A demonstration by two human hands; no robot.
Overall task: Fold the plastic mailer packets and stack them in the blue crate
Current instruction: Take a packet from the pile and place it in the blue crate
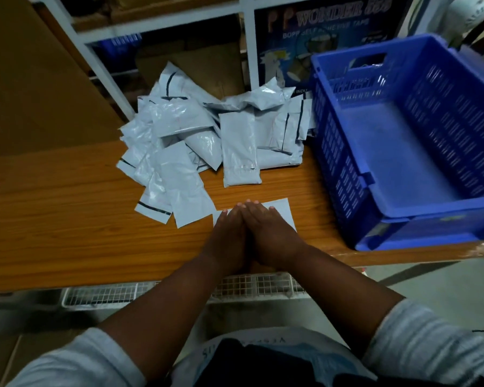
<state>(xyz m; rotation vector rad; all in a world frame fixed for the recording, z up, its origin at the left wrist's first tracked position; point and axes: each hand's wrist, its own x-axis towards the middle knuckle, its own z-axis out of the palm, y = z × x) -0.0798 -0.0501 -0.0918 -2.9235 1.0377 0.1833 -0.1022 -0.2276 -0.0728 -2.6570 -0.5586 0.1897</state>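
Both hands, left hand (226, 238) and right hand (268, 233), flat with straight fingers, pressing 1 mailer (280, 210) on the table (67, 219). Probably light, limp, slippery (best pinched at edges). Blue crate (403, 152) holding none.

Light grey, faintly striped sleeves (430, 344) are worn pushed up above the elbows, forearms left bare. A pale printed garment (263, 347) is seen at the chest.

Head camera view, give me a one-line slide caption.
Both hands, left and right, press a mailer packet flat on the wooden table beside the empty blue crate.
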